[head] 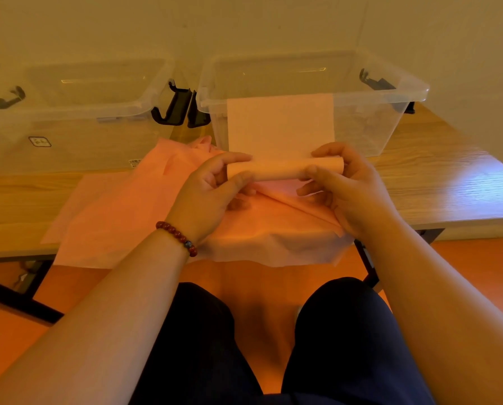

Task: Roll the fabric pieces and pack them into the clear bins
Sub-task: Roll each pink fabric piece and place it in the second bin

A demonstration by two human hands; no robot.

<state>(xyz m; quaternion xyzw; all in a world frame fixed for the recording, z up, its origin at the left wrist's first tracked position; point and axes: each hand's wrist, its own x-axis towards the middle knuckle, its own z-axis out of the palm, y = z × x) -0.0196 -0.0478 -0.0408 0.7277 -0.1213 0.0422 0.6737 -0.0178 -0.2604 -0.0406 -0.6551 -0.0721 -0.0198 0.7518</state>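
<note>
Wood-grain table [425,182] against a plain wall [244,24], seen from the seated person's head. Beyond the hands stand two open-topped clear bins with black latches [174,108]: the left bin [83,147] beyond and outward of the left hand [212,194], and the right bin [375,98] directly beyond both hands. Through their clear walls only bare plastic shows, and no fabric can be made out inside either. Between the hands lies the fabric roll [285,170], a pale pink cylinder whose long axis runs crosswise from hand to hand, one end at each. Its unrolled tail [281,127] stands flat beyond the fingers, in front of the right bin's near wall and reaching up to its rim. Each hand pinches its end of the roll, thumb on the near side and fingers curled over the far side; the right hand [349,191] mirrors the left. Under and outward of the left hand spreads a loose fabric pile [121,206], pink, draping over the table's near edge. A beaded bracelet [176,236] circles the left wrist.
</note>
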